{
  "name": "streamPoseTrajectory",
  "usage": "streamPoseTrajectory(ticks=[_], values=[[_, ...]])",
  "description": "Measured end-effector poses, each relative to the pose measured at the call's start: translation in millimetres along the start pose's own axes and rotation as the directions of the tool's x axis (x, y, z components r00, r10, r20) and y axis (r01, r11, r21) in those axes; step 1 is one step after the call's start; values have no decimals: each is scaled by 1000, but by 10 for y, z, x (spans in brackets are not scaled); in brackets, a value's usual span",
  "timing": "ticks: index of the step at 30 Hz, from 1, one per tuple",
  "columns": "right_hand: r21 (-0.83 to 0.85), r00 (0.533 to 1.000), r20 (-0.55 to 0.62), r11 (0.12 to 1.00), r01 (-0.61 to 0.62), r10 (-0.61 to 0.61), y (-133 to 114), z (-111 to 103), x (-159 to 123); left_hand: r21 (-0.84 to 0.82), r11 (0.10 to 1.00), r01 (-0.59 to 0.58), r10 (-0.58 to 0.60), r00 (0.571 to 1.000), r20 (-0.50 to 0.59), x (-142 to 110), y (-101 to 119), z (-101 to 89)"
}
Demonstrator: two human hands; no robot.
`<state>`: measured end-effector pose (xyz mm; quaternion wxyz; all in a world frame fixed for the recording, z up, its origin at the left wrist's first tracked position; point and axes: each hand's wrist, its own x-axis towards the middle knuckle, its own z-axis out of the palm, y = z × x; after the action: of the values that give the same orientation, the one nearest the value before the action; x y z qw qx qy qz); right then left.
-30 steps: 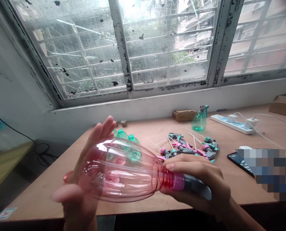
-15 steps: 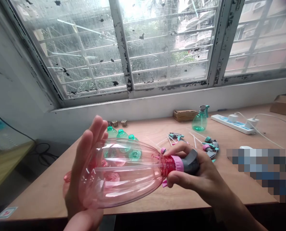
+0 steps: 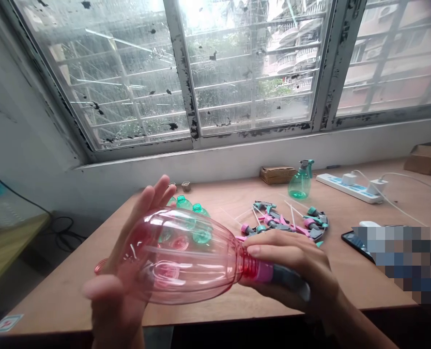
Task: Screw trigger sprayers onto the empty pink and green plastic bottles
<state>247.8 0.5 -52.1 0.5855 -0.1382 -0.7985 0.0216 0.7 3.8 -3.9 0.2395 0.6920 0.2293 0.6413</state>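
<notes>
Transparent pink plastic forms the tapered, ribbed bottle (image 3: 206, 278), held on its side above the near edge of the bench (image 3: 68, 293). The left hand (image 3: 124, 245) supports its base, thumb spread from the raised fingers. The right hand's (image 3: 299, 266) fingers wrap the threaded neck and pink collar of the grey spray head (image 3: 291, 280). Beyond, grey, pink and teal trigger sprayers (image 3: 283, 226) lie mid-bench. A translucent green spray bottle (image 3: 300, 186) stands toward the far edge.

Left hand (image 3: 126, 237), right hand (image 3: 306, 261): both bare (right forearm (image 3: 361, 317) too).
</notes>
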Motion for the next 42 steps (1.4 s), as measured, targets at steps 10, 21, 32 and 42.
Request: streamPoseTrajectory(ticks=[10, 21, 32, 42], values=[[716, 583, 399, 157, -680, 708, -12, 50, 121, 223, 956, -192, 208, 977, -50, -33, 43, 72], [343, 849, 9, 796, -499, 529, 3, 82, 29, 147, 982, -116, 115, 993, 16, -20, -98, -10], [-10, 996, -47, 997, -82, 81, 116, 58, 21, 12, 995, -96, 96, 995, -11, 40, -64, 43], [581, 560, 458, 244, -776, 691, 108, -41, 107, 135, 980, -150, 146, 989, 36, 3, -36, 13]])
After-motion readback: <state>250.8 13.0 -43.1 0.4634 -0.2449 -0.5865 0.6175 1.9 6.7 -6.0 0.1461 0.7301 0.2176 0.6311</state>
